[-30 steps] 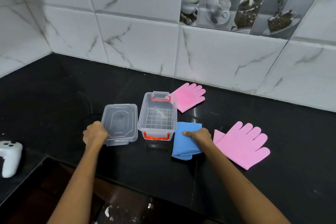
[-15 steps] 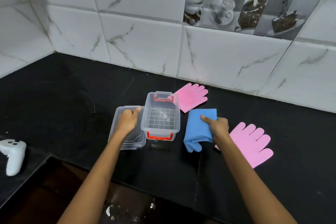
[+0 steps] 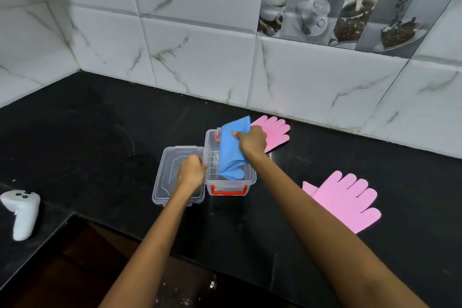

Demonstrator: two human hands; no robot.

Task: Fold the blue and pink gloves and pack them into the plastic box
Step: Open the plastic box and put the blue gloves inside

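A clear plastic box with red handles stands open on the black counter. My right hand grips the folded blue gloves and holds them over the box, their lower end hanging down inside it. My left hand rests closed at the box's left rim, above the loose clear lid lying beside the box. One pink glove lies flat behind the box near the wall. A second pink glove lies flat to the right.
A white handheld controller lies on the counter's lower left part. The black counter meets tiled walls at the back and left. Its front edge steps back near the bottom left.
My right hand has lifted the folded blue gloves off the counter and carried them left over the box. My left hand has moved from the lid's left corner to the box's left rim.
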